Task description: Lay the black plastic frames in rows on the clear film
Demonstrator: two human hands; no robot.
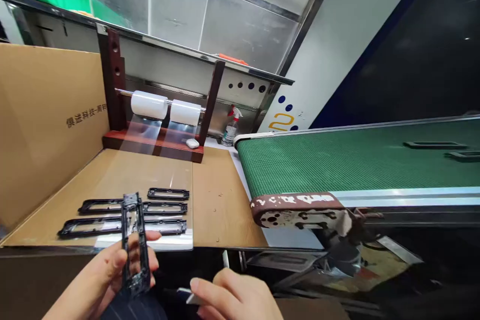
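Observation:
My left hand (107, 270) grips a narrow black plastic frame (142, 237) with a long open slot, holding it nearly upright above the bench's front edge. My right hand (240, 297) is closed around a slim white tool (192, 296); most of it is hidden by the fingers, so its kind is unclear. The hands are apart. Behind the left hand, similar black frames lie on the cardboard: a short one (168, 193), a middle one (165, 208) and a front one (93, 226). White sheet material (170, 241) shows under the front one.
Two rolls of clear film (149, 105) hang on a dark red wooden stand (161, 150). Beside it stands a spray bottle (230, 130). A green conveyor belt (318, 160) on the right carries black frames (435, 145). A cardboard wall (48, 95) rises at left.

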